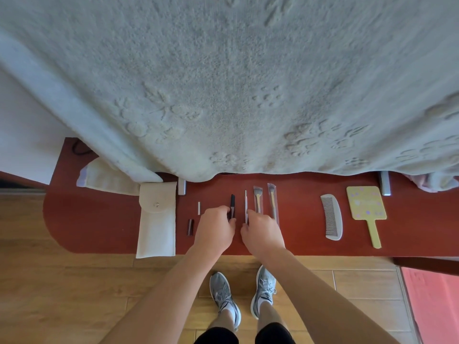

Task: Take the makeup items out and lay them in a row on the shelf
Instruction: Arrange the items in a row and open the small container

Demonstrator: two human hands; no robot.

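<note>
— Your left hand [215,228] and right hand [262,232]: what do they grip?
— Your left hand's fingers are curled around the near end of the black stick [232,206]. Your right hand lies over the near ends of the thin silver tool [246,203] and the two brushes [257,201] [272,201]; whether it pinches any of them cannot be told.

— Where do your makeup items lie?
— On the red shelf [305,234], in a row running left to right: a small dark tube [190,227], a white stick [199,208], then the items at your hands. Well apart to the right lie your comb [332,217] and yellow hand mirror [367,209].

— And the pouch [156,219]?
— It lies flat at the left of the row, its near end overhanging the shelf edge.
</note>
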